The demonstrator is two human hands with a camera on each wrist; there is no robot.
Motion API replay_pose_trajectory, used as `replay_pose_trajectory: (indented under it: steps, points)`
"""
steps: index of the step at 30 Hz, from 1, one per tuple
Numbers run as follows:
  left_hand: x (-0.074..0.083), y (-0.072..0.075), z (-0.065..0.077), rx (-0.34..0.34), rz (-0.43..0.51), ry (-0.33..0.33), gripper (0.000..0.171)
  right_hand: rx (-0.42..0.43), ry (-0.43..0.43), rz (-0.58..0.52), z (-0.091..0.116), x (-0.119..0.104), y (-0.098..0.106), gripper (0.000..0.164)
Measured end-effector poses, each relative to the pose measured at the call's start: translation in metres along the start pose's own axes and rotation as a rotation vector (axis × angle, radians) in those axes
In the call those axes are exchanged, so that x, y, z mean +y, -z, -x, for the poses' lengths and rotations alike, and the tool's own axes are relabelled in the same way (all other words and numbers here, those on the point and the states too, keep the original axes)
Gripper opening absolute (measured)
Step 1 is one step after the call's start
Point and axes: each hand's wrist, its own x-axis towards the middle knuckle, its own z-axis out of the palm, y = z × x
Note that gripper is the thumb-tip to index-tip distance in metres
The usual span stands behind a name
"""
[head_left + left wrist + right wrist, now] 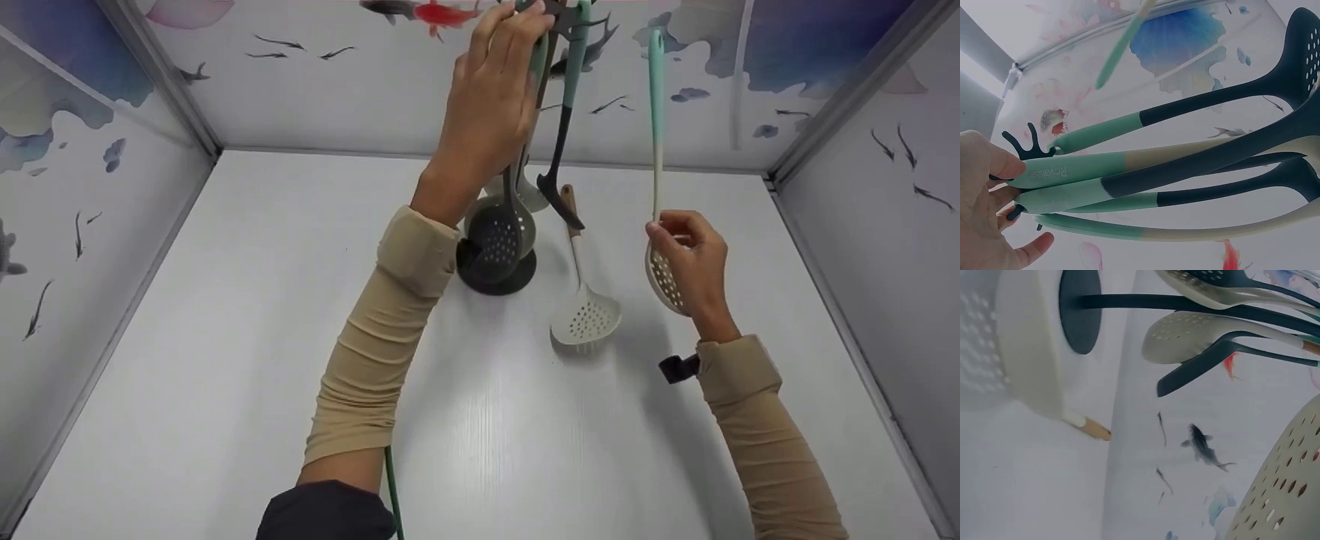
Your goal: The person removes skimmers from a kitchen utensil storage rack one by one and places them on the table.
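My left hand (pixel 491 97) is at the top of a black utensil stand (pixel 495 281), fingers curled about its hooks. In the left wrist view, fingers (pixel 1002 163) lie against mint handle ends, among them one lettered handle (pixel 1067 171). Black and cream utensils hang there, including a black skimmer (pixel 496 240) and a black turner (pixel 561 199). To the right, my right hand (pixel 694 262) pinches a cream skimmer (pixel 657 172) low on its shaft, beside the perforated bowl; its mint handle points up. The right wrist view shows its bowl (pixel 1283 489) close up.
A white skimmer (pixel 589 319) with a wooden handle lies on the white tabletop (pixel 300 337), right of the stand's base. Printed panels enclose the back (pixel 315 97) and both sides. Under my left arm runs a green cord (pixel 393 495).
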Motion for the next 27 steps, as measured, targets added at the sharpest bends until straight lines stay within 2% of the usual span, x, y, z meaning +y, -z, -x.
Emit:
replay_pose_trajectory:
  steps: [7,14,19,23,27]
  points:
    - [0.000,0.001,0.000,-0.004,-0.002,0.002,0.043,-0.092,-0.234,0.129,0.005,0.042,-0.002,0.038]
    - [0.000,0.000,0.001,-0.007,-0.003,0.005,0.043,-0.197,-0.390,0.200,0.006,0.073,-0.009,0.040]
    - [0.001,0.000,0.001,0.006,0.003,0.004,0.043,-0.369,-0.489,0.259,0.009,0.088,-0.008,0.054]
    - [0.001,-0.001,0.001,0.005,0.004,0.010,0.043,-0.567,-0.474,0.267,0.011,0.093,-0.008,0.063]
    - [0.001,-0.001,0.001,0.001,-0.004,0.009,0.043,-0.671,-0.372,0.344,0.012,0.094,-0.010,0.054]
